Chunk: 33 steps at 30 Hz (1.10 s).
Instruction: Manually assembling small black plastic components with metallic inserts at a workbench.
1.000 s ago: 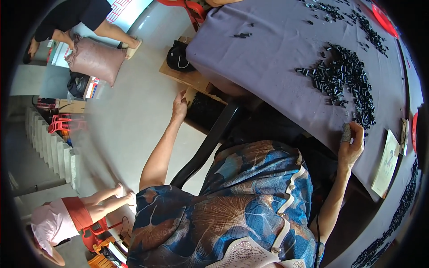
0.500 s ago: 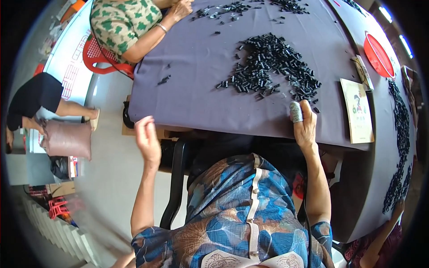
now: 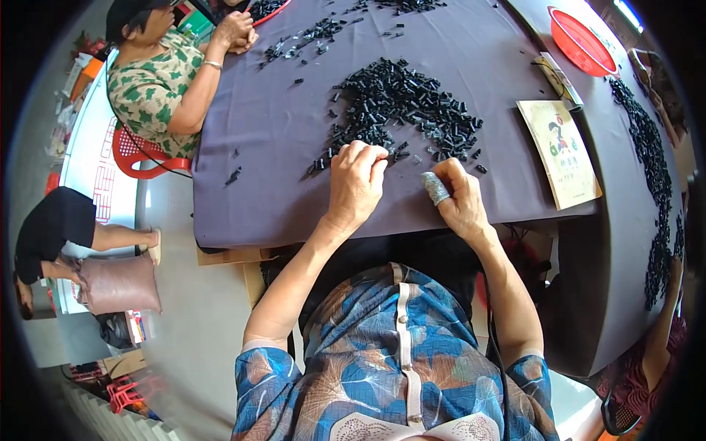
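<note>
A heap of small black tube-like pieces with clear and wire-like bits (image 3: 401,99) lies on the grey-purple tablecloth (image 3: 257,191). At the heap's near edge is my left hand (image 3: 354,184), its fingers closed in a pinch. Anything between its fingertips is too small to make out. To its right, my right hand (image 3: 463,202) hovers near the table's front edge with its fingers curled together. A grey wrap (image 3: 435,189) covers its thumb. What those fingers hold, if anything, is hidden.
A yellowish booklet (image 3: 560,154) lies right of the heap, and a red basket (image 3: 582,42) stands beyond it. More black pieces (image 3: 647,147) spread along the far right table. At the left, a co-worker (image 3: 158,88) sits on a red chair (image 3: 140,158); another person handles a brownish sack (image 3: 121,285).
My left hand has come from beside the table, fingers apart, over to the heap's near edge and closed. My right hand has shifted slightly, its fingers still curled. The view has turned.
</note>
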### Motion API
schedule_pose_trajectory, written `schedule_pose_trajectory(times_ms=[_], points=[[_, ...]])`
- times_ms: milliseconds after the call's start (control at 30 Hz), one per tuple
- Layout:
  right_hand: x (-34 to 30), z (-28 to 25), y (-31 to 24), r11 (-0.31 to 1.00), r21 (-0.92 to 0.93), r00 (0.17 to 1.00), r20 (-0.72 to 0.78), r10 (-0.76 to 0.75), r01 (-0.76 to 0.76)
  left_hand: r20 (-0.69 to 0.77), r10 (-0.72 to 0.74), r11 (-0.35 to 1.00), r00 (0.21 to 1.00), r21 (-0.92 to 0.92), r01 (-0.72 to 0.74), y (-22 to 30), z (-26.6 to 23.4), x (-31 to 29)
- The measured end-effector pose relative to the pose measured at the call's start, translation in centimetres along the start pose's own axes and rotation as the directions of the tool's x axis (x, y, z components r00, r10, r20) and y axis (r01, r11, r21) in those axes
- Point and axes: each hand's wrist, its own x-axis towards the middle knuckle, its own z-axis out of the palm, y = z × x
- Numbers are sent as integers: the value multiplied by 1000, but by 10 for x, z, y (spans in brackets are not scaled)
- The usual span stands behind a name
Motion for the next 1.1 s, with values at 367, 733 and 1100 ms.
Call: schedule_pose_trajectory(times_ms=[367, 733, 1100], points=[[2, -6, 0, 998, -53, 997, 65, -42, 46, -67, -312, 950, 948, -10, 312, -55, -39, -13], [3, -3, 1, 996, -71, 996, 77, -43, 48, 76, -154, 972, 985, 189, 138, -29, -2, 9], [5, -4, 6, 992, -73, 993, 60, -99, 103, 61, -91, 982, 994, 169, 80, -16, 16, 13]])
